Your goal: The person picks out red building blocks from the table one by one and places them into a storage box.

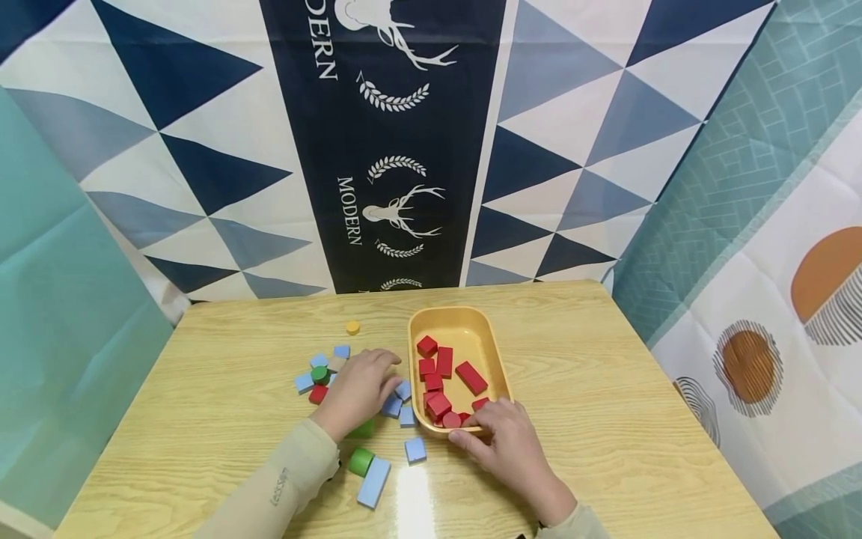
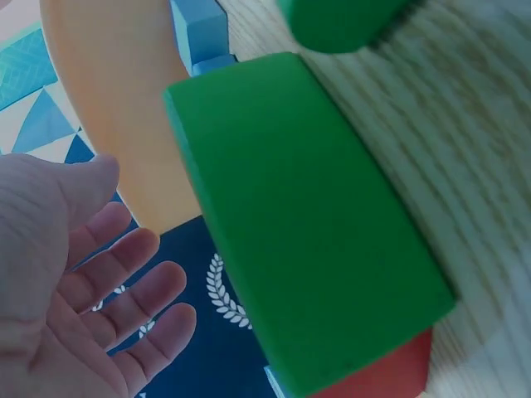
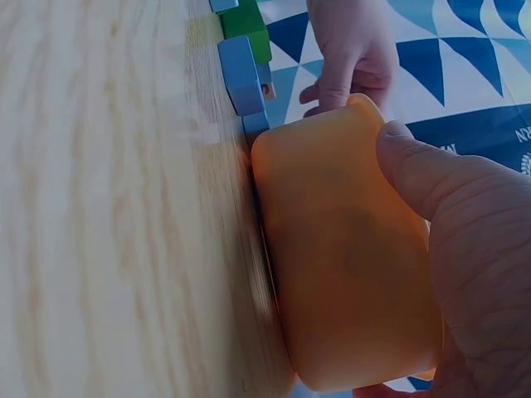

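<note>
A yellow-orange plastic tray (image 1: pixel 500 374) stands on the table with several red blocks (image 1: pixel 471 378) inside, mostly along its left side and near end. My right hand (image 1: pixel 505 442) grips the tray's near rim, thumb (image 3: pixel 415 166) on the outside and fingers reaching over into the tray. My left hand (image 1: pixel 361 389) hovers above the loose blocks left of the tray, its fingers loosely bent with nothing between them. Beneath that wrist lies a big green block (image 2: pixel 307 224), mostly covered by the arm in the head view. Several light blue blocks (image 1: pixel 408 416) lie between the left hand and the tray.
Left of the left hand are more blue blocks (image 1: pixel 304 382), a green cylinder (image 1: pixel 319 374) and a red block (image 1: pixel 318 394). Nearer lie another green cylinder (image 1: pixel 361 461) and a long blue block (image 1: pixel 373 483). A small yellow disc (image 1: pixel 352 327) sits farther back.
</note>
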`<state>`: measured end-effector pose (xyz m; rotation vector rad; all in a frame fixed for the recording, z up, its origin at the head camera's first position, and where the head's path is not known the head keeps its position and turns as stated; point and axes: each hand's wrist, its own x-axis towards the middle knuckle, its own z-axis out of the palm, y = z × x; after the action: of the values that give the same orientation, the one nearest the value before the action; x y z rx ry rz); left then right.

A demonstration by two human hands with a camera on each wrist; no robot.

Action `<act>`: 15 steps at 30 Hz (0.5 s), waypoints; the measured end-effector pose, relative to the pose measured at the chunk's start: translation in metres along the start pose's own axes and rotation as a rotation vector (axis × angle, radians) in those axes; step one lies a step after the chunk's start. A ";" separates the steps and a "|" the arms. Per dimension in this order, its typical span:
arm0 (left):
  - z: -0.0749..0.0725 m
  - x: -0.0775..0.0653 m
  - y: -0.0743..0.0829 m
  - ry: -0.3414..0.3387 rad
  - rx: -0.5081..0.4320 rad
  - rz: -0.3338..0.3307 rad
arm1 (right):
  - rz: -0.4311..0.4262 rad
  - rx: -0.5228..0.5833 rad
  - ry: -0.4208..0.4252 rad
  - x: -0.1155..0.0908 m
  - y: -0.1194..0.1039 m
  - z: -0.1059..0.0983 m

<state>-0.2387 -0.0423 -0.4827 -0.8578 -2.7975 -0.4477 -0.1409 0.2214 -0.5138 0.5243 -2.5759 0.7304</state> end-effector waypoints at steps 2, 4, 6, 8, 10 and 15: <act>0.001 -0.001 -0.001 -0.008 0.006 -0.003 | 0.001 0.001 0.001 0.000 0.000 0.000; 0.002 -0.001 -0.002 -0.015 0.011 -0.003 | 0.000 0.002 0.003 0.000 0.001 0.000; 0.004 -0.001 -0.002 -0.021 0.010 -0.001 | -0.003 0.002 0.007 -0.001 0.001 0.001; 0.005 -0.001 -0.002 -0.024 0.009 -0.001 | -0.006 0.000 0.010 0.000 0.001 0.001; 0.007 -0.001 -0.002 -0.034 0.009 -0.002 | -0.011 0.002 0.011 0.000 0.001 0.001; 0.011 0.000 -0.003 -0.069 0.010 -0.007 | 0.001 0.001 0.000 0.001 0.000 0.001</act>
<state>-0.2417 -0.0412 -0.4934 -0.8779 -2.8635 -0.4120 -0.1418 0.2213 -0.5141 0.5232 -2.5759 0.7325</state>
